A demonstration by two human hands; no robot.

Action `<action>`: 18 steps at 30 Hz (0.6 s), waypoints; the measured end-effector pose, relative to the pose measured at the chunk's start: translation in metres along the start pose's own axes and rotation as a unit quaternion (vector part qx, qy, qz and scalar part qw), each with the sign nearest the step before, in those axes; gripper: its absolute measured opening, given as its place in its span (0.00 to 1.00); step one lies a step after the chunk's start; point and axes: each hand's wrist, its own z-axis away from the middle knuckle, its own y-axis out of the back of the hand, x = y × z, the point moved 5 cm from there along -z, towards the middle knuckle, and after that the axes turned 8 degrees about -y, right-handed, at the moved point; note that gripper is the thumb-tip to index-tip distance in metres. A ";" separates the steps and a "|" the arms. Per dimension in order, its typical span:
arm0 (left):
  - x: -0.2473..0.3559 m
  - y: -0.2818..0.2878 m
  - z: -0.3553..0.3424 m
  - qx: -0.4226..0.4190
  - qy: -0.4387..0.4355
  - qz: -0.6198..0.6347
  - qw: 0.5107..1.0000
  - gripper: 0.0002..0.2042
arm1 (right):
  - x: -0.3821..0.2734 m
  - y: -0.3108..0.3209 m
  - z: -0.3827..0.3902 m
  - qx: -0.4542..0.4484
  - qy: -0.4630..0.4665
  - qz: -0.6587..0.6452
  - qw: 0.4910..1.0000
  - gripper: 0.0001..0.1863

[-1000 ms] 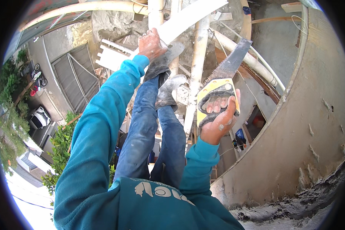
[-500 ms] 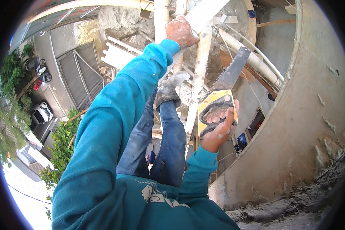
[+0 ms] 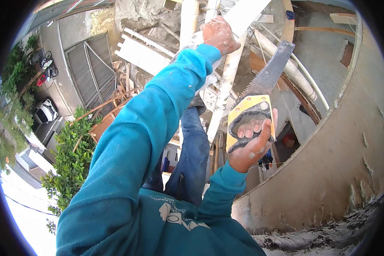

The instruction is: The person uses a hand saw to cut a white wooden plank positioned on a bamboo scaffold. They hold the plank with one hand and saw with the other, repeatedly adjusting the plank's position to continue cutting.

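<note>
On my feed, my right hand (image 3: 257, 143) is wrapped around the yellow handle (image 3: 244, 105) of the handsaw (image 3: 263, 83), right of centre; I judge its blade light, springy, best held there. Farther, my left hand (image 3: 219, 35) meets the white board (image 3: 245, 15); grip unclear.

Through my head camera I see an open-air building site, viewed from above. Pale poles (image 3: 188, 17) stand at twelve o'clock, with rough, dusty ground (image 3: 134, 15) at eleven and scrap timber (image 3: 127, 77) at ten. At four I have a bare, mortar-streaked wall (image 3: 320, 183); at two, a handsaw (image 3: 269, 72). Greenery (image 3: 68, 170) at eight and a parked white car (image 3: 46, 113) at nine tell me I'm outdoors.
</note>
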 end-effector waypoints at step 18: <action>-0.016 -0.147 0.055 0.025 0.128 0.069 0.989 0.38 | -0.008 -0.006 -0.001 -0.010 0.018 0.103 0.994 0.31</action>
